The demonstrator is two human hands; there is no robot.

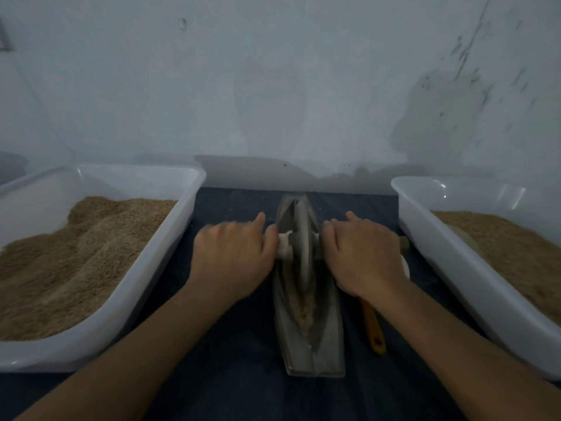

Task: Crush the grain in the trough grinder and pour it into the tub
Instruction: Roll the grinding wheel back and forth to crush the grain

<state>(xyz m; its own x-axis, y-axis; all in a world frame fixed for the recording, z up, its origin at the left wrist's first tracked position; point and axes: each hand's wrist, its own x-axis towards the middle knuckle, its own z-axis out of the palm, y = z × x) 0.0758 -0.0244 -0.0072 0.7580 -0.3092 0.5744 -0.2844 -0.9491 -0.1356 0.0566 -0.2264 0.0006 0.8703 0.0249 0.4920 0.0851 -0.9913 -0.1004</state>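
Crushing under way: left hand (232,253) and right hand (361,256) apart, each clamping an axle end of the grinding wheel (300,238) standing in the trough grinder (306,299) at centre. Advising even, level pressure. Counting: one grinder; two tubs, at 9 o'clock (170,250) and 3 o'clock (425,238); one grain (305,308) line in trough.

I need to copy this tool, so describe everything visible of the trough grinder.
The trough grinder is a long, narrow, boat-shaped trough of dull grey metal, lying lengthwise on the dark cloth between the two white tubs, its far end pointing to the wall. A thin grey wheel stands upright in its groove on a crosswise axle. The left hand and right hand rest on the axle's handles, one on each side. Pale crushed grain lies in the groove nearer the person.
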